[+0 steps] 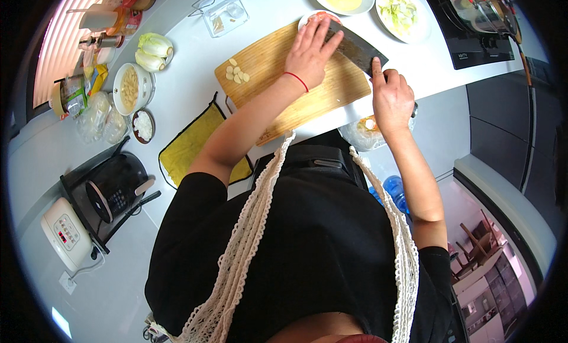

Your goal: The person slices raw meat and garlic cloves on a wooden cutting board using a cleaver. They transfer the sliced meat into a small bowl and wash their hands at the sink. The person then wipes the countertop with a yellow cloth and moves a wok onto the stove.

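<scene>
My right hand (392, 99) grips the handle of a dark-bladed cleaver (361, 48), its index finger stretched along the blade's near corner. The blade lies tilted across the far right part of a wooden cutting board (275, 94). My left hand (309, 54), a red cord at its wrist, has its fingers spread at the blade's far end. Its fingertips reach over a small white plate (301, 23) holding red pieces (326, 17), partly hidden by the fingers. Whether something lies under the left palm is hidden. Pale slices (237, 74), likely garlic, sit on the board's left end.
Beyond the board stand a bowl of yellow liquid (333, 3) and a plate of chopped greens (397, 15). A lidded pot (481, 10) sits on the black cooktop (483, 54) at right. Left are a yellow cloth (191, 143), a white bowl (144, 88) and pale green vegetables (151, 52).
</scene>
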The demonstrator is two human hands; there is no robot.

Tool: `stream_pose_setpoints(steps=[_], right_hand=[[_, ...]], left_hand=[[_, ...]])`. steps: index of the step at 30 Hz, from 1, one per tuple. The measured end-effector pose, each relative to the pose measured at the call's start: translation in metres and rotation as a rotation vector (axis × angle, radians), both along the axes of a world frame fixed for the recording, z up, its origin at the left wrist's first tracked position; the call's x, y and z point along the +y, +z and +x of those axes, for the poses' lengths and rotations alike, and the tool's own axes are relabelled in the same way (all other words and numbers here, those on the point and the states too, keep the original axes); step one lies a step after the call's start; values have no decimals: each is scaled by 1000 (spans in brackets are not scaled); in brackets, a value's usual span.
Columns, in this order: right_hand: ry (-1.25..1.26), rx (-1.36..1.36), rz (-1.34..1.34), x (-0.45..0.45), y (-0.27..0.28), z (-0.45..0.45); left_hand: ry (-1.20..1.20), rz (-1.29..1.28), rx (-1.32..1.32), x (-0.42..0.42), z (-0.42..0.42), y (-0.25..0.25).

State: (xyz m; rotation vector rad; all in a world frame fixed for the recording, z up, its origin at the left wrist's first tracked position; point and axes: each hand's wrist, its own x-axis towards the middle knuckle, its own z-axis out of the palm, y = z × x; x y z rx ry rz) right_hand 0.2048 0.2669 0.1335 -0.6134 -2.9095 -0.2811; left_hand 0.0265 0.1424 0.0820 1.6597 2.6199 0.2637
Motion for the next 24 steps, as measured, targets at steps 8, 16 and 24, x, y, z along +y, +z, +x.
stream_pose_setpoints(steps=[8,16,24], right_hand=[[4,-71,25,25,13,20],[210,-71,101,27,32,18],[-169,214,-630,41,-14,56]], left_hand=[[122,21,-132,-1,-24,-6],[-42,-178,-19,18,-25,-2],[518,457,-679,-8,-54,-29]])
